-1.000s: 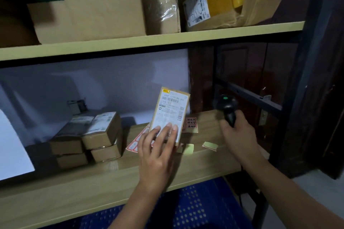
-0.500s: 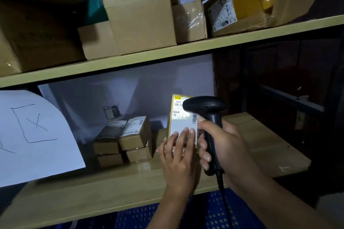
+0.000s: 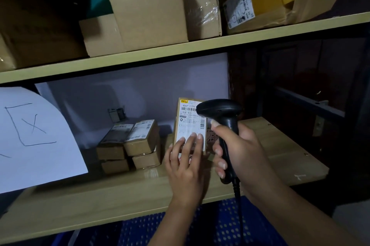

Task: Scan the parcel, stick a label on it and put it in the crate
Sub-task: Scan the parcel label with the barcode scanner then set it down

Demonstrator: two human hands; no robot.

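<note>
Parcel point(image 3: 190, 125) is upright on the lower shelf point(image 3: 120, 191), just right of the stack of small boxes point(image 3: 130, 145), printed face toward you. Your left hand point(image 3: 186, 157) lies flat against its lower face, fingers spread, propping it rather than gripping. Your right hand point(image 3: 238, 151) is clenched around the scanner point(image 3: 220, 117) handle. A second ago the scanner sat well right of the parcel; now its head is just in front of the barcode, covering the top right corner. So the scan step is live; can't tell if it has read. Sticker not yet applied. Blue crate point(image 3: 220, 225) waits below the shelf.
</note>
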